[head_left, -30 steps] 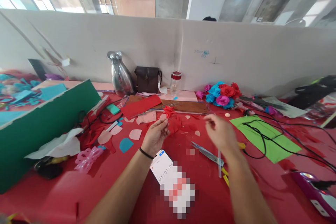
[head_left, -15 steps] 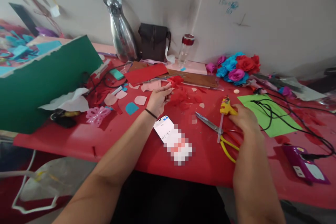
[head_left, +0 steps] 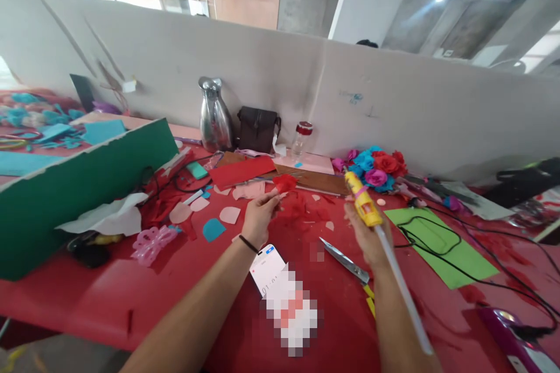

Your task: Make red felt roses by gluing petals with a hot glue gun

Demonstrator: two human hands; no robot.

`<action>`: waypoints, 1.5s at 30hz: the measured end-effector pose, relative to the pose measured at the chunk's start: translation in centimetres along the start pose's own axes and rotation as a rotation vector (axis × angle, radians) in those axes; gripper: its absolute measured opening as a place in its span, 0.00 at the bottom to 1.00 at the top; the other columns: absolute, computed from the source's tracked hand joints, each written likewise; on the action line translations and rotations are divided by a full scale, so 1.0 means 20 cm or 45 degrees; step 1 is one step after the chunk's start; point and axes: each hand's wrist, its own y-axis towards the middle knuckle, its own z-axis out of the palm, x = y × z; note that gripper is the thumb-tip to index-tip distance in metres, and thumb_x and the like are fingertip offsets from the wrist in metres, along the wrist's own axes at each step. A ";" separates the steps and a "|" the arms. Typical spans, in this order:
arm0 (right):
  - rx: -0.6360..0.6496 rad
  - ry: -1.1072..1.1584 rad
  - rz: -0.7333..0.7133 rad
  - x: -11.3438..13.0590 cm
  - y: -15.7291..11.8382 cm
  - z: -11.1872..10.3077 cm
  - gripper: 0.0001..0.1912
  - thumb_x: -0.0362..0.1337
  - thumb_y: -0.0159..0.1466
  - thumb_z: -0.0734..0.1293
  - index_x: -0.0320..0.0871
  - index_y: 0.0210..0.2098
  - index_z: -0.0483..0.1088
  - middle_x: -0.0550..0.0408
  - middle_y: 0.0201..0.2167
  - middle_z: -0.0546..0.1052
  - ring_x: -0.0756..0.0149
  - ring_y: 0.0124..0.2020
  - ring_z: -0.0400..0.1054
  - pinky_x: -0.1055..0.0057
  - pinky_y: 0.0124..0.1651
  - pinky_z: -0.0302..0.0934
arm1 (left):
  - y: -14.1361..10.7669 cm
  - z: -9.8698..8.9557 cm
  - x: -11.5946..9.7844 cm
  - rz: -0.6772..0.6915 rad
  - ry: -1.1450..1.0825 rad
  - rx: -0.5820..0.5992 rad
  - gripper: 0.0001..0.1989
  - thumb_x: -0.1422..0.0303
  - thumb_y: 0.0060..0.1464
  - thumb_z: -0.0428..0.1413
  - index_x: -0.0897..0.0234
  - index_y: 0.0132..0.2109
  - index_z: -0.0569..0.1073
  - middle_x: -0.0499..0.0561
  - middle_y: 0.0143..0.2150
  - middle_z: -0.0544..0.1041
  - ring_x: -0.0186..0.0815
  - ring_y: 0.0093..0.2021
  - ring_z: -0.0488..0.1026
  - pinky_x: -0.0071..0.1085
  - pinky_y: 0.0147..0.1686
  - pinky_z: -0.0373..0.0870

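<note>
My left hand [head_left: 259,218] pinches a small red paper flower [head_left: 285,183] above the red table, its fingers closed at the flower's base. In my right hand [head_left: 365,236] is a yellow hot glue gun [head_left: 363,199], its nozzle tilted up and to the left. A long clear glue stick [head_left: 405,285] sticks out of the gun's back end, over my forearm. Scissors [head_left: 345,262] with yellow handles lie under my right wrist, partly hidden. Between my forearms rests a phone [head_left: 268,268] showing a timer, its lower part pixelated.
Paper flowers [head_left: 380,169] in blue, red and magenta lie at the back right. A green sheet [head_left: 441,247] with black cable crosses the right side, near a purple power strip [head_left: 516,332]. A steel jug [head_left: 215,119], dark bag [head_left: 258,130] and glass bottle [head_left: 301,141] line the wall.
The view has tipped upward, showing more wall and ceiling. My right hand has lifted the glue gun off the table area and turned it nozzle-up. My left hand still holds the red flower.
</note>
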 end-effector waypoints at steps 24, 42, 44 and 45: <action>0.482 0.192 -0.060 0.09 -0.10 0.06 0.16 0.47 0.53 0.70 0.44 0.19 0.65 0.61 0.18 0.65 0.71 0.19 0.58 0.73 0.23 0.53 | -0.04 0.03 0.04 0.582 0.641 -0.022 0.09 0.75 0.46 0.58 0.61 0.35 0.80 0.49 0.27 0.77 0.32 0.27 0.71 0.27 0.32 0.67; -0.199 0.851 0.619 0.02 0.00 0.02 0.26 0.59 0.48 0.70 0.43 0.32 0.68 0.60 0.28 0.73 0.79 0.16 0.59 0.78 0.17 0.49 | -0.07 0.01 0.08 1.079 1.199 0.106 0.13 0.73 0.55 0.53 0.61 0.46 0.77 0.55 0.39 0.80 0.37 0.37 0.75 0.30 0.39 0.70; -0.186 0.867 0.631 0.02 0.00 0.02 0.26 0.59 0.48 0.71 0.43 0.32 0.68 0.61 0.27 0.73 0.79 0.16 0.59 0.78 0.18 0.50 | -0.06 0.02 0.08 0.819 0.988 0.101 0.12 0.74 0.51 0.55 0.62 0.42 0.79 0.53 0.35 0.80 0.36 0.34 0.75 0.29 0.37 0.69; -0.179 0.872 0.629 0.02 0.00 0.02 0.25 0.58 0.48 0.71 0.43 0.32 0.68 0.61 0.27 0.73 0.79 0.16 0.59 0.78 0.18 0.50 | -0.05 0.02 0.09 0.682 0.872 0.093 0.11 0.75 0.49 0.56 0.62 0.39 0.80 0.52 0.32 0.79 0.35 0.32 0.74 0.29 0.36 0.69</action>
